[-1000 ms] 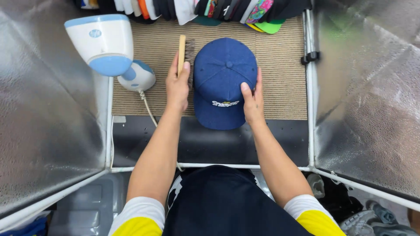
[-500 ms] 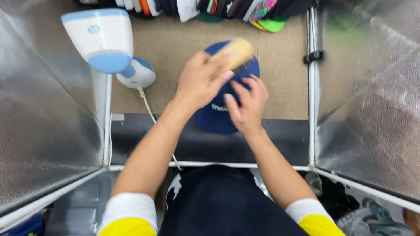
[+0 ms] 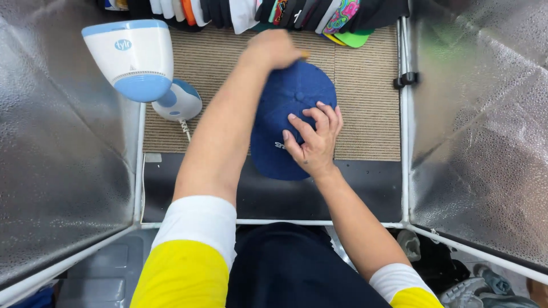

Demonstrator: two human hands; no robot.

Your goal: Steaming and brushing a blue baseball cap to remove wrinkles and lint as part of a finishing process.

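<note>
Right hand (image 3: pixel 313 140) lies flat, fingers spread, on the navy baseball cap (image 3: pixel 288 102); left hand (image 3: pixel 273 49), at the cap's far edge, grips a wooden brush (image 3: pixel 305 55)

Cap (image 3: pixel 285 122) on mat (image 3: pixel 365 114), steamer (image 3: pixel 134 60) left

1. There is one view only, from a camera on the person's head, so no second view shares the scene.
2. It looks almost straight down, the person's torso at the bottom edge.
3. It is near: the counter (image 3: pixel 365 114) fills the upper centre, between silver reflective walls (image 3: pixel 63 171) at both sides.
</note>
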